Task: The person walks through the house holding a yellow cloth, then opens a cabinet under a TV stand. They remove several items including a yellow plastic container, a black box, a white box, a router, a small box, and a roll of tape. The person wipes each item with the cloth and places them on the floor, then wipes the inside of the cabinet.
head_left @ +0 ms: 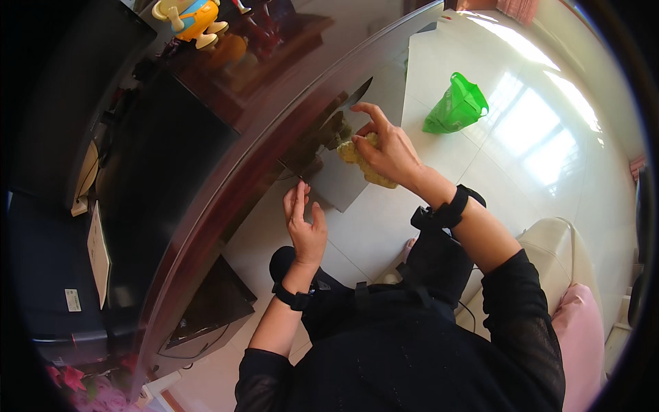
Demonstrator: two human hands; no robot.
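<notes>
My right hand is closed on a crumpled yellow cloth, which bunches beneath the palm, while the index finger reaches outward. Beside it stands a pale grey box-shaped unit on the floor, its upper part dark and reflective. Lower and to the left, my left hand has its fingers stretched out and the thumb apart. Its fingertips meet a thin dark cable close to the desk edge; whether they pinch it is unclear.
A glossy dark red desk curves along the left, bearing a black monitor and an orange toy figure. A green plastic bag stands on the tiled floor. To the right is a cream seat with a pink cushion.
</notes>
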